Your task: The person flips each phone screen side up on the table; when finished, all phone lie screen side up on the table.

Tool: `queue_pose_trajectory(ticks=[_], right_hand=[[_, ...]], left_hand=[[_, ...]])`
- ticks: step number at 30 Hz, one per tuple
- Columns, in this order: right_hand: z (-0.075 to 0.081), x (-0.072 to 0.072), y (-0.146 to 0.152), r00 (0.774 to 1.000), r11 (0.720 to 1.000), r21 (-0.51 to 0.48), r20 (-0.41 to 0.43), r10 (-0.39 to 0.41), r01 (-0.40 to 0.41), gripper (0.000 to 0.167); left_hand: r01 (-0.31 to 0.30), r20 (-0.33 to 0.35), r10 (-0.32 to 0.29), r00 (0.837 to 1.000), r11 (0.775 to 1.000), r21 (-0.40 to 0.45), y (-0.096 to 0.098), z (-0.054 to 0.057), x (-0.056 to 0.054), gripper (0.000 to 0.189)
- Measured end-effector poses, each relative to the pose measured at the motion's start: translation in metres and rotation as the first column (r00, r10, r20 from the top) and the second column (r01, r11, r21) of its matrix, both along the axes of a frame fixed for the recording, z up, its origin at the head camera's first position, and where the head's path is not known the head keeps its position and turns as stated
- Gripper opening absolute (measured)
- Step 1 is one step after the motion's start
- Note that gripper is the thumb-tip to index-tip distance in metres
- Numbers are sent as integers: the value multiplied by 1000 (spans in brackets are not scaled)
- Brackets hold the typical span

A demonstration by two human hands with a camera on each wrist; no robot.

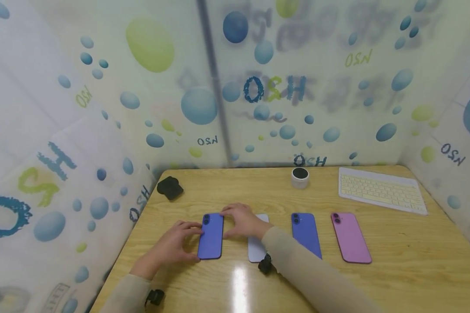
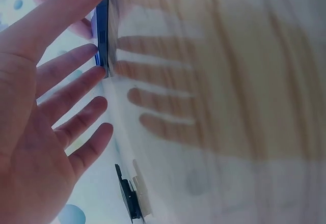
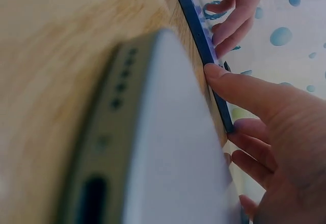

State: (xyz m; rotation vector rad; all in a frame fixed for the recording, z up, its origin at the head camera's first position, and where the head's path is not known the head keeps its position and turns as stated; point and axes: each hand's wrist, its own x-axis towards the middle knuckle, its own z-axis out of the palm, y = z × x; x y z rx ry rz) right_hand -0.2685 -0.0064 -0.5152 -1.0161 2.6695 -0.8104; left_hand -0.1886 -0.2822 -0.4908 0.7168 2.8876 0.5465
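Observation:
A blue phone [image 1: 211, 239] lies back up on the wooden table, its camera end pointing away from me. My left hand [image 1: 170, 244] touches its left edge, with the thumb at the near corner and fairly straight fingers farther up. At the opposite edge is my right hand [image 1: 240, 221], its fingertips at the far right corner and its thumb [image 3: 216, 71] against the side. A pale phone [image 1: 256, 250] lies partly hidden under my right hand and wrist; its end with a port and small holes looms large in the right wrist view.
Farther right lie a second blue phone [image 1: 306, 232], partly behind my right sleeve, and a pink phone [image 1: 351, 238]. Along the back stand a black object [image 1: 170, 188], a small white round device [image 1: 300, 178] with a dark top, and a white keyboard [image 1: 381, 190]. Patterned curtains [image 1: 196, 104] border the table.

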Motion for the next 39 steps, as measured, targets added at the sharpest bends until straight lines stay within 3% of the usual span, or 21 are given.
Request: queue_pose_trajectory(ticks=[12, 21, 28, 39], right_hand=[[-7, -3, -6, 999, 999, -18, 19, -37, 38, 86], [-1, 0, -5, 993, 990, -120, 98, -62, 74, 88], [4, 0, -4, 991, 979, -193, 126, -38, 62, 87], [7, 1, -3, 986, 964, -261, 169, -7, 51, 87]], left_hand=[[26, -97, -33, 995, 997, -77, 0, -2, 1, 73], [24, -92, -29, 995, 998, -53, -2, -1, 1, 75], [27, -92, -31, 995, 999, -43, -5, -1, -1, 79], [44, -57, -41, 998, 998, 52, -3, 0, 1, 89]])
